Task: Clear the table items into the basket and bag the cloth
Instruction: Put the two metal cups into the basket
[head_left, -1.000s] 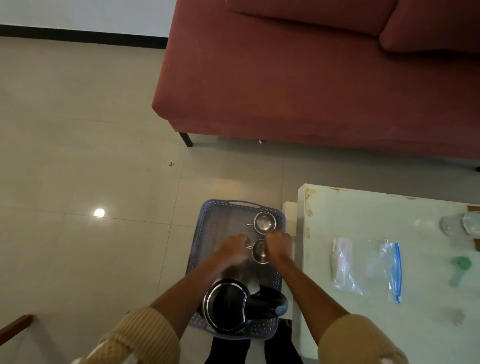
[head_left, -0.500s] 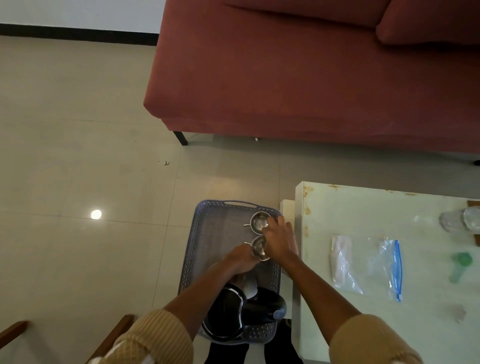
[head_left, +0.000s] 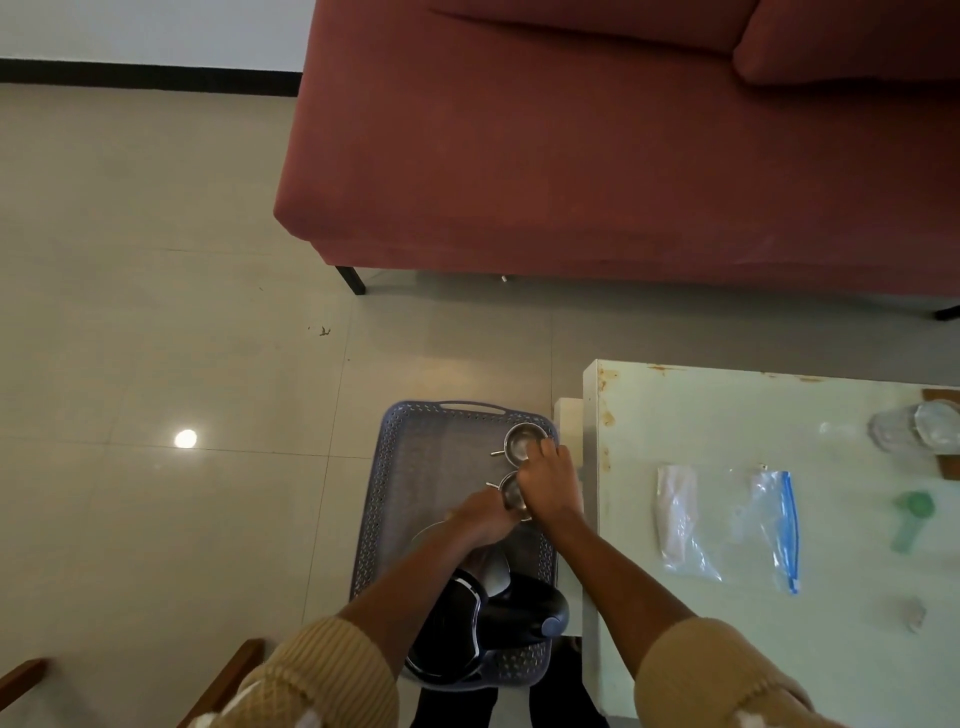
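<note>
Since half a second ago: right hand (head_left: 548, 480) reaches farther, fingers touching far steel cup (head_left: 521, 442); left hand (head_left: 480, 517) curled against near cup (head_left: 510, 492). Both cups, kettle (head_left: 485, 631) in basket (head_left: 402, 499); bagged cloth (head_left: 678, 514) on table (head_left: 727, 415).

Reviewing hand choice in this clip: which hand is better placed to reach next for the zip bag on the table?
Probably the right hand. It is on the table side of the basket, nearest the zip bag. The left hand is further from the table and would have to cross over the right arm.
</note>
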